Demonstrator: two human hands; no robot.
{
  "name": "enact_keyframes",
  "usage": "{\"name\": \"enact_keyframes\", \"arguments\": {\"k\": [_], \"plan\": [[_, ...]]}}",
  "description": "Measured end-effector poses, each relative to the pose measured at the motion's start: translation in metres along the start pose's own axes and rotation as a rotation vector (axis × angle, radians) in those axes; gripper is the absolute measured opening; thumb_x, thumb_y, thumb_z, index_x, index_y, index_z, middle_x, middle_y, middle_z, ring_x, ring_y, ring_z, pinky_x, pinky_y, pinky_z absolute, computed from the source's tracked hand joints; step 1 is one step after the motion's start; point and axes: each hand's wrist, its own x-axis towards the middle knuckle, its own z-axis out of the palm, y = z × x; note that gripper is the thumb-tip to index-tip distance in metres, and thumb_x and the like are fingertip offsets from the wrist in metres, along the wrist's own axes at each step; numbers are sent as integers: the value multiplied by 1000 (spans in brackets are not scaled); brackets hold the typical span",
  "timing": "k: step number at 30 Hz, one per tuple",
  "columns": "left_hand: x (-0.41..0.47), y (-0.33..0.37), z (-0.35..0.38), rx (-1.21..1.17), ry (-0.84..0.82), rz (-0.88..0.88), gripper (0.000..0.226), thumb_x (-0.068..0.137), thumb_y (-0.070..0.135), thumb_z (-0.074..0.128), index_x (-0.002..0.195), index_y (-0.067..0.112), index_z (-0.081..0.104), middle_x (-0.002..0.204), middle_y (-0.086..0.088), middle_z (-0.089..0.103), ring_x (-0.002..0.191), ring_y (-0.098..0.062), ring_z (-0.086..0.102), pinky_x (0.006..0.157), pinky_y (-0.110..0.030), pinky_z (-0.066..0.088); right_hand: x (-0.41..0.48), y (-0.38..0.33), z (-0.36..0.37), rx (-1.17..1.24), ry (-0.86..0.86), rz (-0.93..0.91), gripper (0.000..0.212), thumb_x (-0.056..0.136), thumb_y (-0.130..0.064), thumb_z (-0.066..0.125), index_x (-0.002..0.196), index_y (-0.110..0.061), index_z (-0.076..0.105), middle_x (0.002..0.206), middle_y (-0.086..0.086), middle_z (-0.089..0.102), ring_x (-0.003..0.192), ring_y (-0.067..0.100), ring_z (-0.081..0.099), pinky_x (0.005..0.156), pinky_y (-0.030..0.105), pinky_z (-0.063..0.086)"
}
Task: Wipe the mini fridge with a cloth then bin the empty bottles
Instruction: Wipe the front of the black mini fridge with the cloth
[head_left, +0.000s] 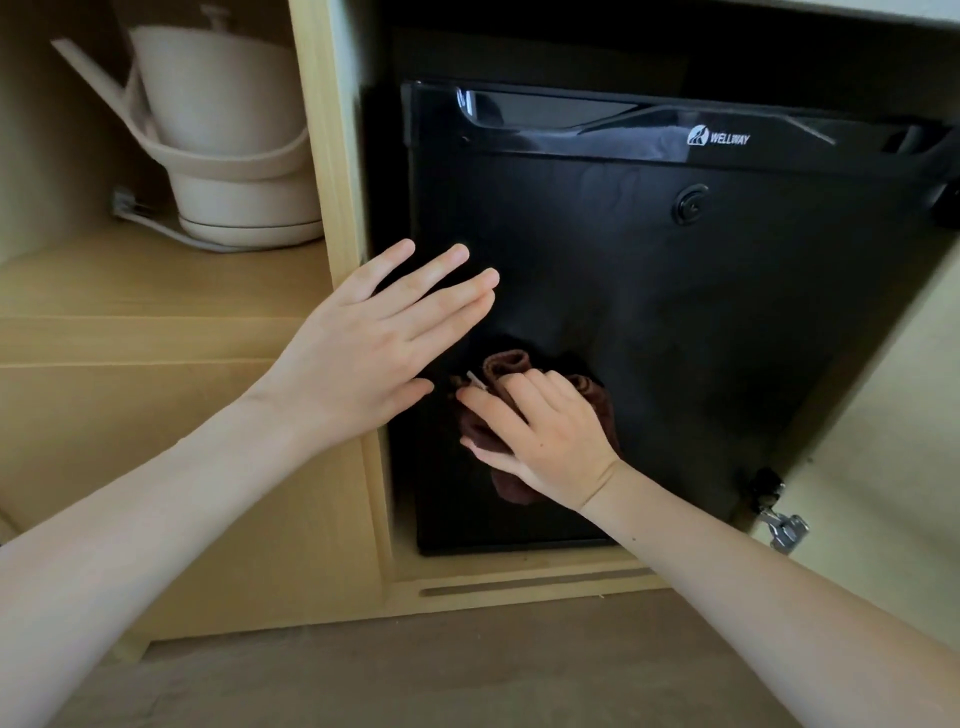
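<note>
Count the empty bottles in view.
0. None show around the closed fridge or on the shelf with the kettle; some may be inside the fridge or out of frame.

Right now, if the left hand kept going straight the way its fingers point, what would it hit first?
Most likely the black fridge door. The left hand is open, fingers aimed up and right over the door's left part. Depth is unclear; it may already be touching.

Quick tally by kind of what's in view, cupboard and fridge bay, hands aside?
Fridge: 1
Cloth: 1
Kettle: 1
Hinge: 1
Bottles: 0 in view
Total: 4
</note>
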Motion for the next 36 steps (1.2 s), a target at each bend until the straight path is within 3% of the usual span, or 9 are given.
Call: {"name": "enact_keyframes", "arguments": {"k": [5, 8, 10, 14, 16, 19, 25, 31, 36], "plan": [[-1, 2, 4, -11, 38, -1, 95, 75, 31, 76, 153, 4, 28, 162, -11, 25, 150, -32, 18, 121, -52, 7, -15, 6, -7, 49, 219, 485, 41, 91, -40, 69, 122, -15, 59, 111, 8, 58, 99, 22, 54, 87, 31, 47], [0, 9, 9, -20, 43, 5, 98, 73, 31, 77, 152, 1, 27, 161, -14, 24, 149, -35, 18, 121, -53, 7, -31, -3, 2, 110, 381, 853, 46, 89, -45, 68, 125, -20, 54, 123, -2, 47, 115, 9, 46, 102, 17, 38], [3, 15, 12, -24, 27, 46, 99, 74, 34, 77, 152, 0, 26, 162, -14, 22, 149, -35, 17, 121, -53, 8, -49, -16, 13, 126, 441, 985, 47, 89, -45, 67, 126, -19, 53, 124, -1, 47, 116, 8, 46, 105, 11, 33], [6, 14, 13, -55, 20, 67, 99, 75, 34, 76, 153, 2, 25, 162, -15, 21, 150, -35, 15, 122, -53, 10, -87, -54, 32, 124, 386, 1189, 51, 90, -35, 69, 130, -9, 51, 117, 18, 55, 109, 28, 58, 97, 35, 52], [4, 13, 14, -64, 27, 61, 99, 75, 34, 76, 153, 2, 24, 162, -15, 21, 150, -35, 14, 121, -54, 12, -90, -59, 34, 86, 374, 1209, 51, 90, -33, 69, 129, -4, 52, 114, 20, 55, 104, 28, 59, 90, 38, 54], [4, 14, 14, -64, 25, 67, 99, 75, 34, 76, 153, 2, 24, 162, -15, 22, 150, -35, 14, 121, -55, 13, -71, -50, 34, 52, 414, 1103, 51, 93, -36, 67, 128, -2, 54, 113, 18, 55, 102, 24, 56, 94, 22, 46], [5, 13, 14, -53, 14, 77, 99, 76, 35, 75, 153, 2, 24, 162, -15, 20, 150, -35, 13, 120, -55, 12, -41, -40, 40, 67, 468, 906, 51, 96, -52, 59, 130, -15, 49, 120, 2, 45, 105, 19, 53, 101, 13, 35], [4, 14, 13, -42, 5, 75, 98, 77, 36, 74, 153, 2, 23, 163, -14, 19, 151, -36, 12, 121, -55, 13, -91, -78, 53, 99, 351, 1046, 53, 89, -37, 69, 129, -11, 46, 112, 17, 55, 97, 26, 59, 96, 13, 40], [5, 14, 13, -32, 0, 83, 99, 77, 37, 74, 154, 3, 22, 163, -14, 18, 151, -36, 11, 121, -54, 12, -56, -67, 49, 109, 484, 1074, 51, 94, -42, 65, 129, -8, 49, 110, 15, 54, 101, 13, 51, 96, 10, 37]]}}
